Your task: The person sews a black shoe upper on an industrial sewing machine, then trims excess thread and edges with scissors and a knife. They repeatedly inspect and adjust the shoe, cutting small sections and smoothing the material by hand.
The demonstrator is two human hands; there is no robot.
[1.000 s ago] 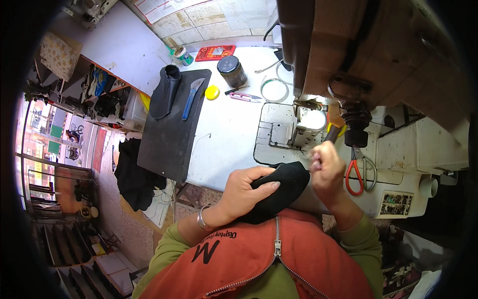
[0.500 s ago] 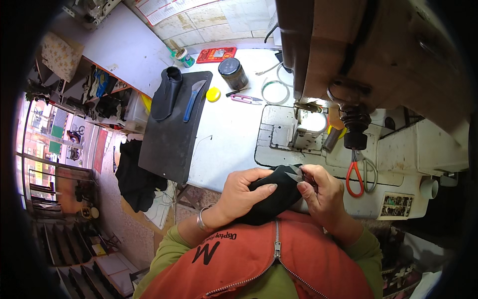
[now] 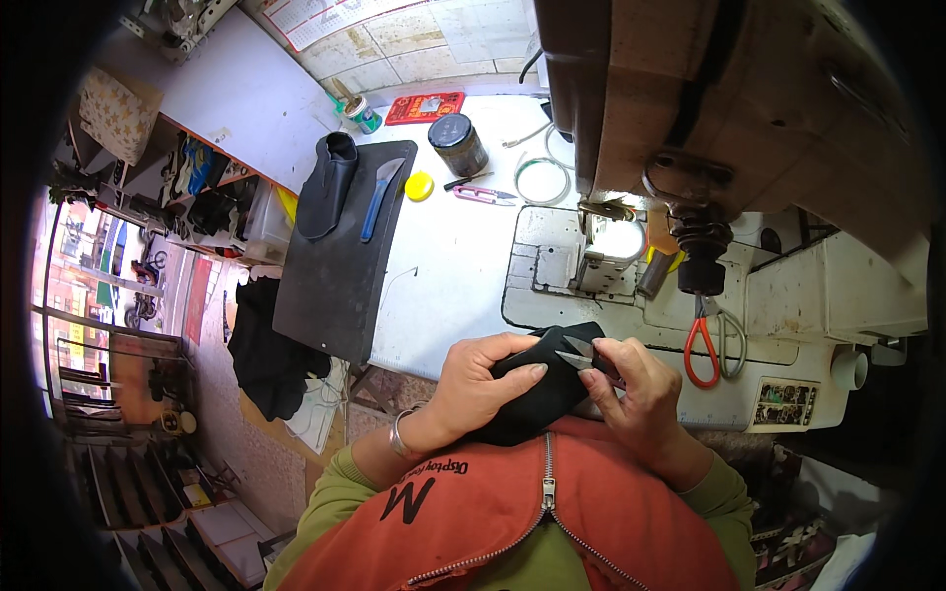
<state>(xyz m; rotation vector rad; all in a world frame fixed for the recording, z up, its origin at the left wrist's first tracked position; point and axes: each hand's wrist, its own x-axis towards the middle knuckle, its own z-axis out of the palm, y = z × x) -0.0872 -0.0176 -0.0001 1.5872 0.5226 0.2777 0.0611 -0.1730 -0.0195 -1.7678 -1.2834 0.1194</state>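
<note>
My left hand (image 3: 481,386) is closed on a folded piece of black cloth (image 3: 532,402), with its thumb lying on top. A bracelet circles that wrist. My right hand (image 3: 639,386) grips small thread snips (image 3: 574,357), whose handle is mostly hidden in the fingers. Their two pointed metal blades stand a little apart and point left over the upper right part of the cloth. Whether a thread lies between the blades is too small to tell. Both hands are close to my body, at the front edge of the white sewing table (image 3: 434,286).
A sewing machine (image 3: 680,118) looms at the right, with red-handled scissors (image 3: 702,360) below its head. To the left lies a black board (image 3: 320,305) bearing a blue-handled knife (image 3: 374,209). Behind are a dark jar (image 3: 457,148), a yellow lid (image 3: 419,186) and pink snips (image 3: 483,196).
The snips' blades have shifted slightly left and toward me over the cloth, and more of the tool shows. My left hand and the cloth have hardly moved.
</note>
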